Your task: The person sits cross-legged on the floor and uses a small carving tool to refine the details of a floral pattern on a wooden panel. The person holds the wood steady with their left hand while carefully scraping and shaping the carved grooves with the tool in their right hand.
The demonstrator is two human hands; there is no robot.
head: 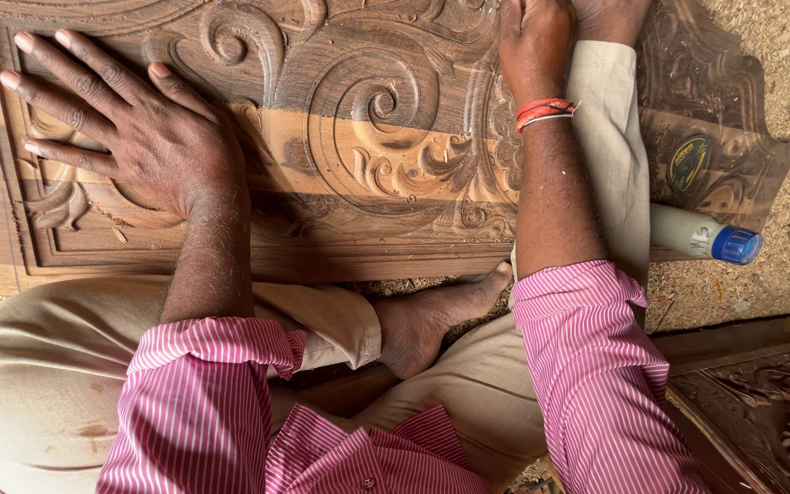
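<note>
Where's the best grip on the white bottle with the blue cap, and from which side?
Probably the white body, just behind the blue cap, coming from above. The bottle lies on its side on the sawdust floor, its far end hidden behind the person's trouser leg.

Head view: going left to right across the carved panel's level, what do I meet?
Left hand flat on the carved wooden panel → spiral scroll carving → right hand → white bottle with blue cap.

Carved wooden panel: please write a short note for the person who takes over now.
Left hand: flat, fingers spread, pressing on the brown carved wooden panel, holding nothing.
Right hand: resting on the panel's upper scrollwork; any tool is hidden.
Panel lies on the sawdust-covered floor before the crossed legs.
White plastic bottle with blue cap lies at the right.
Done: scrolls carved.
Left: cannot tell.
</note>
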